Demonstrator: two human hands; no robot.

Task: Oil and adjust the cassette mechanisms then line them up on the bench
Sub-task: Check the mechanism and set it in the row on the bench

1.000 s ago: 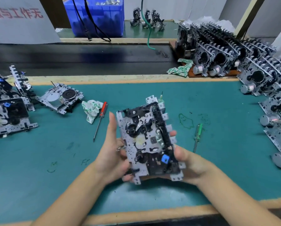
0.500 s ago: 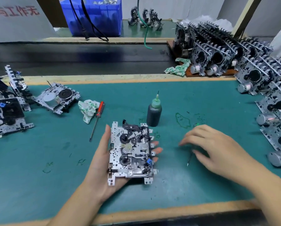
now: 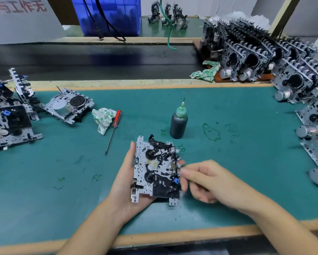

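My left hand (image 3: pixel 125 183) holds a cassette mechanism (image 3: pixel 154 172) face up just above the green mat (image 3: pixel 246 159). The thumb lies along its left edge and the fingertips show at its right edge. My right hand (image 3: pixel 209 181) has its fingers pinched together at the mechanism's right edge. A thin dark tool tip pokes out of them; the rest of the green screwdriver is hidden in the hand. A dark oil bottle (image 3: pixel 178 124) with a green needle cap stands upright just behind the mechanism.
A red screwdriver (image 3: pixel 115 120) and a crumpled rag (image 3: pixel 102 118) lie to the left. Several mechanisms lie at the far left (image 3: pixel 9 124), one apart (image 3: pixel 69 105). Rows of upright mechanisms fill the back right (image 3: pixel 255 57) and right edge (image 3: pixel 316 126). A blue crate (image 3: pixel 108 15) stands beyond the black belt.
My right hand let go of the mechanism, reached to the green screwdriver on the mat, and came back to the mechanism's right edge. My left hand lowered the mechanism, uncovering the oil bottle.
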